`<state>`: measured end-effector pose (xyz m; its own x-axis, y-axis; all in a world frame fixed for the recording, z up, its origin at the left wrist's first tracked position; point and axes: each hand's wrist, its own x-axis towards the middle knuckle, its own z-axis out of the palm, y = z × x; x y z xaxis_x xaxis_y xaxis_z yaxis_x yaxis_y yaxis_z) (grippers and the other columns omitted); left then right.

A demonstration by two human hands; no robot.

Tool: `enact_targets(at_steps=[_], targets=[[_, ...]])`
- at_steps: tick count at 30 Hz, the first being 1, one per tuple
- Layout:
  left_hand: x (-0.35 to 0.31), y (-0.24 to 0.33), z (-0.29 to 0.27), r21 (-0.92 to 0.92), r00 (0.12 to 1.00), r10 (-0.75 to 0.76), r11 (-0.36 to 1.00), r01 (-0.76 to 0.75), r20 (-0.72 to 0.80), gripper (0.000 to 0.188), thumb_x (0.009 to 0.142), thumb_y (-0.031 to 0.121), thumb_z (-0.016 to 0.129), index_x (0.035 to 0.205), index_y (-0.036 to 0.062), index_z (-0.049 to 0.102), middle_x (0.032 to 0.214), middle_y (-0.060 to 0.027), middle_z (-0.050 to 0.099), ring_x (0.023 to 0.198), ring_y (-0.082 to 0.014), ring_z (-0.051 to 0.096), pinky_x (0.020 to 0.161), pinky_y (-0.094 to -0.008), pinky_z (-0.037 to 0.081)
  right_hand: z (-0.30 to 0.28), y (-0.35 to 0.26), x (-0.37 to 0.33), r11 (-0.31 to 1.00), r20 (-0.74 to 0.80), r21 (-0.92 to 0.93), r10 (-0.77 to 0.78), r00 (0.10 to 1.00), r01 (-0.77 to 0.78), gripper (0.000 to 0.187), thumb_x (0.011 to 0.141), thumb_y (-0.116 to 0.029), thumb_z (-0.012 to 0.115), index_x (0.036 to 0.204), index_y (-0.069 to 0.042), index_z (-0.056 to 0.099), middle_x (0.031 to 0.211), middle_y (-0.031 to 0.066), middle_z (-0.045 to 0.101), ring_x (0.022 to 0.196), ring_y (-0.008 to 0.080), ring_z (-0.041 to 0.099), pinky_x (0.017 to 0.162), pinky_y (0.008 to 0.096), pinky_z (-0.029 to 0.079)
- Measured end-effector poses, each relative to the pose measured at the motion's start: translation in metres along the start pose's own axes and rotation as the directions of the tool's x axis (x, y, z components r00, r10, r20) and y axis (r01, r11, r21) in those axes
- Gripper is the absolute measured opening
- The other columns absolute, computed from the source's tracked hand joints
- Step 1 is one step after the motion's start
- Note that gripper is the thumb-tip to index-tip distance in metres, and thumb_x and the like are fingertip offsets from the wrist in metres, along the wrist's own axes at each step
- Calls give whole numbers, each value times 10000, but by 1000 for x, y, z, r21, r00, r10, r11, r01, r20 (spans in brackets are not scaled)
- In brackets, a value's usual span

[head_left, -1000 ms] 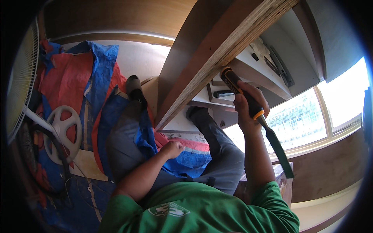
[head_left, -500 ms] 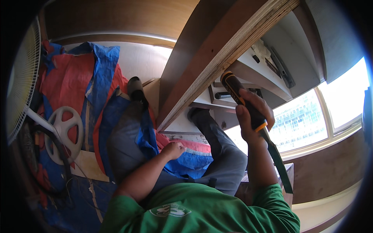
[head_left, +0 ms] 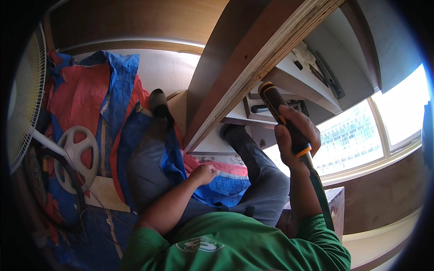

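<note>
My right hand is wrapped round the black and orange handle of a long hand tool, raised beside the rough edge of a wooden panel. The tool's narrow flat blade, dark green in this light, points back along my forearm toward my sleeve. Its exact kind does not show. Above my lap, between my legs, my left hand is closed with curled fingers. Whatever those fingers hold, if anything, is too small to make out. Behind it lies a blue and red sheet.
A fan with a pale round base stands at the left, cables beside it. Crumpled blue and red sheeting covers the floor there. Shelves holding a metal drawer runner lie behind the panel. A window is at right.
The view has shifted slightly. The tool's blade has tilted a little closer to my right forearm; both hands keep nearly the same place and grip.
</note>
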<state>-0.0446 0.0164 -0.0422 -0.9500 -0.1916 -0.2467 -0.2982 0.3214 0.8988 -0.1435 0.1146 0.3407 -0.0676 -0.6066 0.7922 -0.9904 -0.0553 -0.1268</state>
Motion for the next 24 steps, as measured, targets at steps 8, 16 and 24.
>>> enact_targets(at_steps=[8, 16, 24], targets=[[2, -3, 2, 31, 1000, -21, 999, 20, 14, 390, 942, 425, 660, 1066, 65, 746, 1046, -211, 742, 1013, -374, 714, 900, -452, 551, 4, -1, 9, 998, 45, 5, 56, 997, -57, 339, 861, -95, 770, 1182, -11, 699, 898, 147, 735, 756, 230, 729, 682, 296, 550], [3, -5, 3, 47, 998, -21, 999, 18, 66, 407, 937, 438, 660, 1089, 69, 741, 1063, -216, 738, 1022, -381, 710, 904, -459, 551, 5, 5, 21, 998, -21, -67, 5, 1000, -6, 337, 866, -57, 753, 1195, -24, 688, 900, 157, 739, 764, 240, 747, 654, 316, 569], [1, -7, 2, 71, 999, -30, 997, 28, 35, 419, 933, 455, 658, 1098, 78, 740, 1070, -209, 739, 1027, -375, 710, 903, -459, 551, -3, -9, 24, 1000, -54, 11, 5, 999, -4, 332, 871, -82, 762, 1188, -15, 693, 869, 140, 730, 716, 219, 722, 656, 300, 550]])
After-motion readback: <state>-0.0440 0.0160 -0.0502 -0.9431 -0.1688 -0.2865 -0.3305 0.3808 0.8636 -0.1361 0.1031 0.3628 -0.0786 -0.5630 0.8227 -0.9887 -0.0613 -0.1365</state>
